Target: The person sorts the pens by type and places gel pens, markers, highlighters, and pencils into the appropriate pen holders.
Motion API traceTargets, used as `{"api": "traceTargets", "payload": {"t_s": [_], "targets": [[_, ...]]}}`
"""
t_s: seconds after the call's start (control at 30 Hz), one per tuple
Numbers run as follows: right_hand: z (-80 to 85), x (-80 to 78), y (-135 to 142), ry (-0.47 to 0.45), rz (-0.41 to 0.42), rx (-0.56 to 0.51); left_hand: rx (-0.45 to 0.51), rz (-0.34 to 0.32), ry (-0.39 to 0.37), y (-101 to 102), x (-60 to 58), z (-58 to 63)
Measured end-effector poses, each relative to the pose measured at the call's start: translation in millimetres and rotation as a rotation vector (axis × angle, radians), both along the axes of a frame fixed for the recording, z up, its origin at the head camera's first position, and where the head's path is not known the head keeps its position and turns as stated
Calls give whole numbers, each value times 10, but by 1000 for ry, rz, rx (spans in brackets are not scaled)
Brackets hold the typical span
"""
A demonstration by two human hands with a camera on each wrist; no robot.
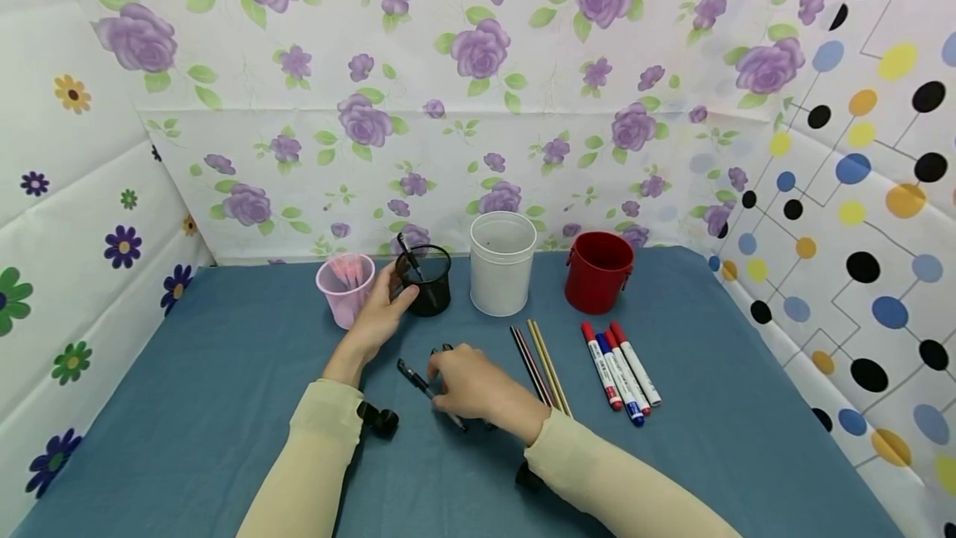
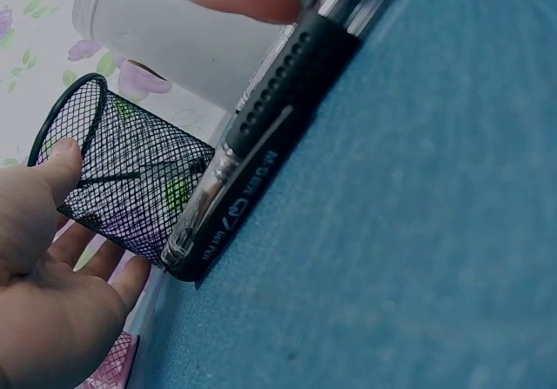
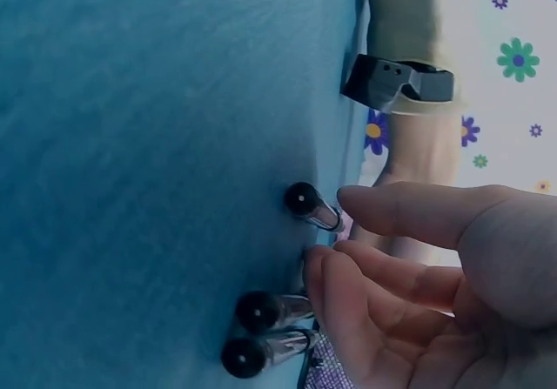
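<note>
My left hand (image 1: 377, 318) holds the black mesh pen cup (image 1: 431, 297), thumb at the near side by the rim and fingers around its left side. One black pen (image 1: 408, 254) leans inside that cup. Low over the cloth, my right hand (image 1: 478, 384) has its thumb and bent fingers on either side of a black gel pen (image 2: 261, 145), with a gap between thumb and fingertips. In the right wrist view that pen's end (image 3: 305, 200) lies beside the thumb tip. Two more pens (image 3: 265, 354) lie below the fingers, mostly hidden by the hand in the head view.
Left of the black cup stands a pink cup (image 1: 347, 301) with pink-tipped items inside. A white bin (image 1: 502, 272) and a red bucket (image 1: 593, 281) stand to the right. Several pencils (image 1: 548, 364) and red and blue markers (image 1: 616, 372) lie on the blue cloth (image 1: 187, 405).
</note>
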State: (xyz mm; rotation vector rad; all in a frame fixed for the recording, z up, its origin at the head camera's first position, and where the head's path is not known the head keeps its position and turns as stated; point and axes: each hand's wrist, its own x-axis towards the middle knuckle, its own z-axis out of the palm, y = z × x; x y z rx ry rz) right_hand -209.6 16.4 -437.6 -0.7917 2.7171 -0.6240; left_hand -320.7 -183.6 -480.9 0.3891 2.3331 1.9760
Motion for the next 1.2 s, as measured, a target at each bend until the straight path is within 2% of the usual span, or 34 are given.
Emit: {"api": "traceTargets", "payload": {"t_s": [0.4, 0.67, 0.93, 1.2], "targets": [[-12, -7, -71, 64, -8, 53, 10, -5, 8, -13, 5, -9], [9, -30, -57, -9, -28, 30, -2, -4, 11, -9, -9, -12], [86, -123, 140, -63, -16, -94, 5, 0, 1, -2, -8, 1], [187, -314, 426, -116, 9, -306, 29, 5, 19, 9, -21, -29]]}}
